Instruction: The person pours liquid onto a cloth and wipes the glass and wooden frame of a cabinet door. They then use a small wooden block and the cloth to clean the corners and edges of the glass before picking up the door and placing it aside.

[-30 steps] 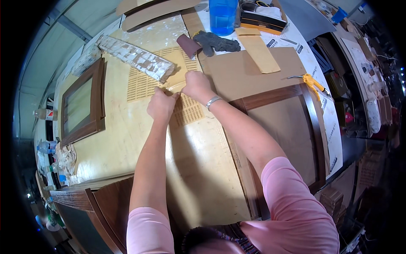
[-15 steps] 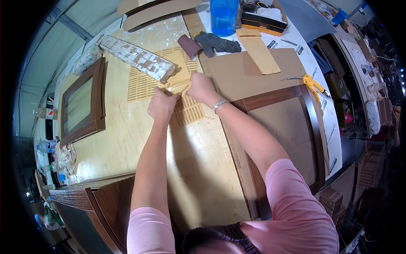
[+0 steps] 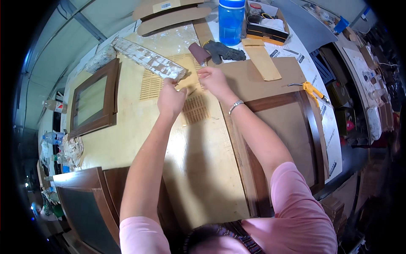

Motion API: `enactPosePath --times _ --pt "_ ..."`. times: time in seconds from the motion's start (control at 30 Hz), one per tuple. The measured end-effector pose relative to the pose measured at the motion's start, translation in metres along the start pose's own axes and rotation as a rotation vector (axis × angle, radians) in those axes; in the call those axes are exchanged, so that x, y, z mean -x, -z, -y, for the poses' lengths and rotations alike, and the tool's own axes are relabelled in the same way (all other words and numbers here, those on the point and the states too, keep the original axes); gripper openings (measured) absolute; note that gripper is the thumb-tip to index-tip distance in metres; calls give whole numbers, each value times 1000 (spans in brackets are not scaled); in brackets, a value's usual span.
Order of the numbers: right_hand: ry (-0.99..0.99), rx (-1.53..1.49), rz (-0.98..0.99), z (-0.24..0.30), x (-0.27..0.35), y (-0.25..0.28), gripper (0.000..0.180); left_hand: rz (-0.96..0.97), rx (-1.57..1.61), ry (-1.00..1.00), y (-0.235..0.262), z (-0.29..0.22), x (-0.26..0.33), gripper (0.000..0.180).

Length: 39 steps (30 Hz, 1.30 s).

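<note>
A tan sheet of paper with rows of dark print (image 3: pixel 196 109) lies on the pale wooden board (image 3: pixel 127 146). My left hand (image 3: pixel 171 100) is closed at the sheet's middle, fingers curled and thumb sticking out to the right. My right hand (image 3: pixel 216 84) is pinched at the sheet's right side, a little farther off. Both seem to grip the sheet, though the fingers hide most of the hold. Just beyond them lie a paint-smeared strip (image 3: pixel 148 57), a curled maroon piece of sandpaper (image 3: pixel 198 53) and a dark grey glove (image 3: pixel 226 52).
A glazed brown wooden frame (image 3: pixel 113 91) lies at left and a panelled one (image 3: pixel 311 127) at right. Farther back stand a blue bottle (image 3: pixel 231 27) and an open box (image 3: pixel 266 31). A yellow air blow gun (image 3: pixel 313 91) rests at right. Dark-panelled doors (image 3: pixel 91 207) are near left.
My hands have moved apart, the right one shifting rightward. The raised fold of paper between them no longer shows. The whole view has shifted slightly.
</note>
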State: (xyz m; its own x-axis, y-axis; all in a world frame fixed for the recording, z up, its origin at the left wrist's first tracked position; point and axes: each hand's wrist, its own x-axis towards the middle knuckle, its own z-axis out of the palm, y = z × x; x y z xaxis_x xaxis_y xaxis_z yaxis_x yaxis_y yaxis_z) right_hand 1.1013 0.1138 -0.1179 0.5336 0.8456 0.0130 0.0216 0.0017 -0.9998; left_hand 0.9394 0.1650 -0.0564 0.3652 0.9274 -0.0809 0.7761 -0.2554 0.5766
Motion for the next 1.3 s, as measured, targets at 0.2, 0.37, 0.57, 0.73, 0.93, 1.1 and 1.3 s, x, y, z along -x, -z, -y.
enactPosePath --times 0.2,0.37,0.57,0.73,0.93,1.1,1.3 --pt "-115 -431 192 80 42 12 29 216 479 -52 59 -44 44 31" --pt "-92 -427 324 138 84 5 23 327 630 -21 127 -63 128 24" --pt "-34 -371 501 186 142 -23 22 385 645 -28 182 -51 217 24" --pt "-19 -280 564 215 190 -45 21 363 695 -12 217 -29 270 23" --pt "41 -215 644 237 233 -70 21 313 751 -13 242 9 315 21" --pt "91 -141 716 255 267 -89 22 323 790 -31 260 34 346 22" --pt "135 -66 728 262 299 -114 26 301 810 -41 276 54 380 19"
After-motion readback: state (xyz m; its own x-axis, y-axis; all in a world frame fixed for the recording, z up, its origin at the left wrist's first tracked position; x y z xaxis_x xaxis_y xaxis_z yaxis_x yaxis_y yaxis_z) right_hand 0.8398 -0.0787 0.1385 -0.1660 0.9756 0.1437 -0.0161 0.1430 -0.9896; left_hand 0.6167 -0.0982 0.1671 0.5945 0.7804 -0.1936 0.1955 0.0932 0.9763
